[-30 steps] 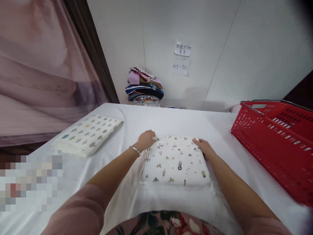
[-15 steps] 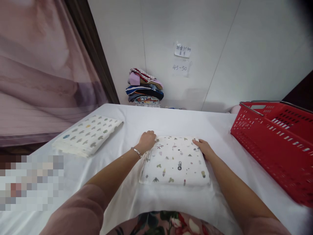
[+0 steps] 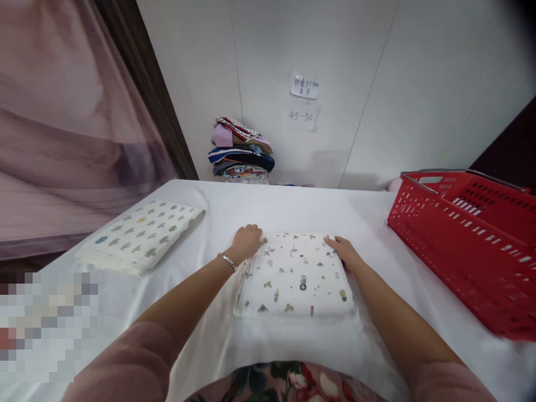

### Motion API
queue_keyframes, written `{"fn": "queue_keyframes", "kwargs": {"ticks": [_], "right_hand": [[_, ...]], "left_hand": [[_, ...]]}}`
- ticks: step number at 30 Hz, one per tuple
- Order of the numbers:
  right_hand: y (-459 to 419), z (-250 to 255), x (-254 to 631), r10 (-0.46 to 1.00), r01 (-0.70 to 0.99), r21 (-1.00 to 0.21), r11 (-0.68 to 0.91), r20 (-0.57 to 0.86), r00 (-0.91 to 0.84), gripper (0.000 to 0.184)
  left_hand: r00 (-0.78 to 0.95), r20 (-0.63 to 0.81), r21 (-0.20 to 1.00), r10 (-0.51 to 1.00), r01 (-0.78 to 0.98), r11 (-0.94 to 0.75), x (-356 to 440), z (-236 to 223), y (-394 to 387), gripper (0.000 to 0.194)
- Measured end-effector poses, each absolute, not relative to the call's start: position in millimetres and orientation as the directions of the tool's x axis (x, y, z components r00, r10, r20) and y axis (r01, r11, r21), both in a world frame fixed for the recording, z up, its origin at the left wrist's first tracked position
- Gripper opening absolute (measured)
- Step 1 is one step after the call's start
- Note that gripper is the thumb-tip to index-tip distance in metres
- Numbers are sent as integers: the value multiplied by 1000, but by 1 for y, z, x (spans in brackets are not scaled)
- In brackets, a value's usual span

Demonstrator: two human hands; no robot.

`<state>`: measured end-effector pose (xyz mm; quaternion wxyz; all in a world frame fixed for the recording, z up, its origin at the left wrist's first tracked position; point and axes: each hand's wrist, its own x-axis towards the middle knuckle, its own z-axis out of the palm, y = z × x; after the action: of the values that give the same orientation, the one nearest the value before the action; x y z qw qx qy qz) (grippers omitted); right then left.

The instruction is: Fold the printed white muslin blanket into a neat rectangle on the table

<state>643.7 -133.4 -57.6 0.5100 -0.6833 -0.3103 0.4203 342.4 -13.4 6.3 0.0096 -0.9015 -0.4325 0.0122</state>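
A white folded cloth (image 3: 295, 276) with small printed plants and figures lies flat in front of me as a neat rectangle. My left hand (image 3: 247, 243), with a silver bracelet at the wrist, is closed at the cloth's far left corner; its fingertips are partly hidden behind the edge. At the far right corner, my right hand (image 3: 345, 252) pinches the cloth, thumb on top and the other fingers out of sight along the side. Another folded cloth (image 3: 146, 229), white with grey cloud-like shapes, rests further left, apart from both hands.
A white sheet covers the table (image 3: 285, 209). On the right stands a red perforated basket (image 3: 456, 245) with metal handles. Behind the far edge rises a stack of folded fabrics (image 3: 243, 151) against the wall. A pink curtain (image 3: 75, 128) hangs at the left.
The whole view has shifted slightly, so things appear a little further left. Both hands stay at the same corners of the cloth, which looks unchanged.
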Motion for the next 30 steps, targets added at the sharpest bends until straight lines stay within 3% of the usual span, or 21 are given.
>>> {"fn": "queue_keyframes", "kwargs": {"ticks": [21,27,30], "right_hand": [[-132,-65,648,864,-2,-961,-277,-249,437,37],[-132,-62,646,851,7,-957,-289,-253,460,40],[-133,-61,645,856,18,-959,-284,-245,455,42]], "left_hand": [[587,-41,88,808,808,-582,344,5,-11,22],[516,126,278,847,801,-530,340,10,6,22],[439,43,349,897,835,-425,340,0,12,23]]}}
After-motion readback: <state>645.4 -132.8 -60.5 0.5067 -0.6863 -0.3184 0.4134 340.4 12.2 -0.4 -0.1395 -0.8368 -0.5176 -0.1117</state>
